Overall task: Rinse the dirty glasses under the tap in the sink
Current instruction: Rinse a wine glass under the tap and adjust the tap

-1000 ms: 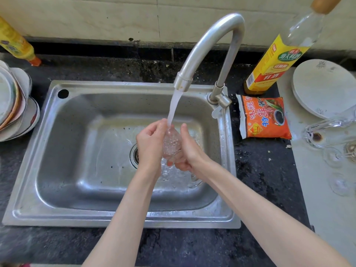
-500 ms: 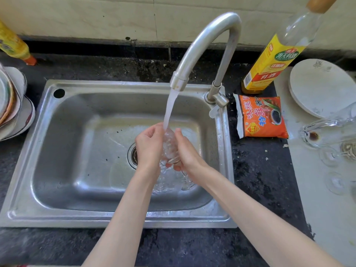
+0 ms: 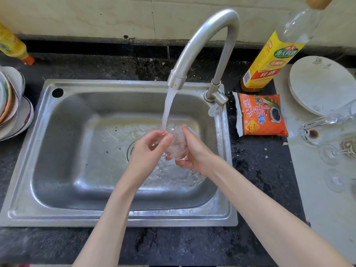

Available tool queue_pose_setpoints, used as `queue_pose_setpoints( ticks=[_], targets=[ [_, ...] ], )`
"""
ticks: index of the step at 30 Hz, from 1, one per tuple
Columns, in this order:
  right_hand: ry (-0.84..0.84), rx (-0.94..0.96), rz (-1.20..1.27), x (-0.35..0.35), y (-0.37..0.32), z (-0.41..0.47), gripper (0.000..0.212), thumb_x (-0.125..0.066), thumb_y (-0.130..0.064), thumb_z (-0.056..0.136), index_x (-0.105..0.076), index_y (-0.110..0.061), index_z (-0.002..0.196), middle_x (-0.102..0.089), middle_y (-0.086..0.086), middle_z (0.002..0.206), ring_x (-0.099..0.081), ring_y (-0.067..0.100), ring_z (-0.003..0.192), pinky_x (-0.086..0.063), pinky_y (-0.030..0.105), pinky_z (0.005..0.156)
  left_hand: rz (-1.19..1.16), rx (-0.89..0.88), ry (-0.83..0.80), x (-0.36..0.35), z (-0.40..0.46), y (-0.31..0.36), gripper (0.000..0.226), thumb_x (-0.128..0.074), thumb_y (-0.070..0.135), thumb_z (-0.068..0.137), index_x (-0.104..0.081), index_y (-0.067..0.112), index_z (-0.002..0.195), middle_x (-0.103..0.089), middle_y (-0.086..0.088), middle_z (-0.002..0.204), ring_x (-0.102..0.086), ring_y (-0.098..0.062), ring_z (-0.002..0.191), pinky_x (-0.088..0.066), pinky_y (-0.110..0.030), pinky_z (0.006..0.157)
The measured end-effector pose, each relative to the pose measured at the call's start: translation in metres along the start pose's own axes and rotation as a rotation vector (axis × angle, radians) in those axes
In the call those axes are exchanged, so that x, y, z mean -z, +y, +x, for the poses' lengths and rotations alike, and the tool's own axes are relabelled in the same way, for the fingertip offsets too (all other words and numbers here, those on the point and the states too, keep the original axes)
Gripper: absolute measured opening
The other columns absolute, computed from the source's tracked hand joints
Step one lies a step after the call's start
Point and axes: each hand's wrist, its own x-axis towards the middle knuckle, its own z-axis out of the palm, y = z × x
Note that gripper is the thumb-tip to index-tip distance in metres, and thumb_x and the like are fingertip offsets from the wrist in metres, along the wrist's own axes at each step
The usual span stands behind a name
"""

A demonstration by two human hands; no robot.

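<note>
Over the sink point(image 3: 57, 155), in the head view, the tap point(image 3: 202, 41) is running and the stream lands right on the glass point(image 3: 177, 145), held over the drain. The right hand point(image 3: 194, 151) has its grip curled round the glass from the right and underneath, fingers wrapped at the base. The left hand point(image 3: 148, 151) comes in from the other side, fingers curled, tips touching the glass wall near the rim. That looks like rubbing, though how firmly it pinches I cannot tell.

The glass is small, clear and wet, light in the hand but brittle, and surely slippery under that flow. Best held low round the body with a full wrap, well off the steel walls. It shows bubbles and water running over it; any dirt left is too faint to see.

On the desk to the right lie more glasses point(image 3: 327, 128), 1 with a dark stain in its bottom, waiting beside a plate point(image 3: 317, 83).
</note>
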Motion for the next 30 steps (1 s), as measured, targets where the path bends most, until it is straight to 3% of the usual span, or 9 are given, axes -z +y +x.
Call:
queue_pose_setpoints(
  ticks=[4, 6, 10, 15, 19, 23, 25, 28, 30],
  targets=[
    [-0.027, 0.041, -0.212, 0.004, -0.006, -0.004, 0.057, -0.022, -0.061, 0.095, -0.062, -0.021, 0.090, -0.066, -0.001, 0.060, -0.055, 0.006, 0.041, -0.032, 0.015, 0.032, 0.247, 0.018, -0.280, 0.023, 0.004, 0.003, 0.017, -0.071, 0.037, 0.073, -0.067, 0.020, 0.072, -0.071, 0.006, 0.074, -0.057, -0.011, 0.070, -0.043, -0.029, 0.070],
    [-0.025, 0.050, -0.292, 0.004, -0.010, -0.006, 0.055, -0.022, -0.061, 0.095, -0.058, -0.021, 0.083, -0.060, -0.005, 0.050, -0.049, 0.003, 0.035, -0.030, 0.015, 0.032, 0.318, 0.071, -0.430, 0.030, 0.007, 0.009, 0.002, -0.073, 0.027, 0.076, -0.072, 0.027, 0.075, -0.073, 0.005, 0.084, -0.059, -0.007, 0.073, -0.043, -0.023, 0.073],
    [-0.004, 0.079, -0.511, 0.002, -0.013, -0.004, 0.061, -0.017, -0.061, 0.095, -0.055, -0.015, 0.084, -0.053, -0.008, 0.043, -0.042, 0.006, 0.032, -0.030, 0.014, 0.036, 0.395, 0.179, -0.613, 0.031, 0.010, 0.020, 0.017, -0.069, 0.018, 0.079, -0.073, 0.030, 0.090, -0.073, 0.017, 0.084, -0.066, 0.003, 0.087, -0.046, -0.012, 0.081],
    [-0.001, 0.195, -0.518, 0.004, -0.009, -0.004, 0.068, -0.013, -0.057, 0.097, -0.061, -0.012, 0.112, -0.061, -0.005, 0.071, -0.054, 0.014, 0.053, -0.041, 0.020, 0.047, 0.330, 0.119, -0.356, 0.027, 0.008, 0.023, 0.003, -0.077, 0.011, 0.071, -0.074, 0.013, 0.071, -0.068, -0.008, 0.058, -0.058, -0.014, 0.052, -0.041, -0.030, 0.064],
    [0.014, 0.310, -0.582, 0.003, -0.008, -0.003, 0.054, -0.023, -0.054, 0.097, -0.045, -0.019, 0.133, -0.055, -0.001, 0.109, -0.054, 0.008, 0.073, -0.040, 0.020, 0.056, 0.235, 0.078, -0.161, 0.020, 0.008, 0.016, 0.012, -0.076, 0.013, 0.073, -0.065, 0.011, 0.068, -0.061, 0.003, 0.046, -0.049, -0.010, 0.041, -0.036, -0.024, 0.053],
    [-0.018, 0.170, -0.426, 0.011, -0.010, -0.003, 0.058, -0.020, -0.058, 0.096, -0.058, -0.013, 0.097, -0.055, -0.001, 0.051, -0.039, 0.008, 0.037, -0.024, 0.018, 0.041, 0.328, 0.086, -0.493, 0.029, 0.003, 0.025, 0.016, -0.071, 0.030, 0.071, -0.075, 0.019, 0.081, -0.073, 0.005, 0.070, -0.064, -0.007, 0.064, -0.047, -0.018, 0.067],
    [-0.098, 0.077, -0.385, 0.014, -0.010, -0.003, 0.059, -0.015, -0.059, 0.096, -0.055, -0.017, 0.086, -0.052, -0.005, 0.041, -0.036, 0.007, 0.031, -0.024, 0.015, 0.037, 0.424, 0.056, -0.579, 0.034, 0.006, 0.026, 0.018, -0.073, 0.033, 0.070, -0.076, 0.021, 0.082, -0.074, 0.005, 0.078, -0.065, -0.006, 0.075, -0.048, -0.019, 0.075],
    [-0.156, 0.111, -0.344, 0.009, -0.005, 0.000, 0.065, -0.015, -0.065, 0.093, -0.060, -0.019, 0.104, -0.066, -0.002, 0.076, -0.057, 0.006, 0.054, -0.043, 0.020, 0.052, 0.458, -0.028, -0.362, 0.029, 0.013, 0.023, 0.019, -0.077, 0.027, 0.074, -0.065, 0.018, 0.063, -0.061, 0.006, 0.054, -0.047, -0.003, 0.052, -0.037, -0.021, 0.054],
    [-0.096, 0.203, -0.397, 0.003, -0.005, 0.002, 0.066, -0.018, -0.066, 0.092, -0.050, -0.020, 0.127, -0.058, -0.004, 0.099, -0.057, 0.009, 0.068, -0.043, 0.024, 0.060, 0.472, -0.076, -0.207, 0.025, 0.015, 0.021, 0.028, -0.075, 0.031, 0.074, -0.054, 0.017, 0.061, -0.054, 0.011, 0.049, -0.041, 0.001, 0.046, -0.032, -0.015, 0.048]
  ],
)
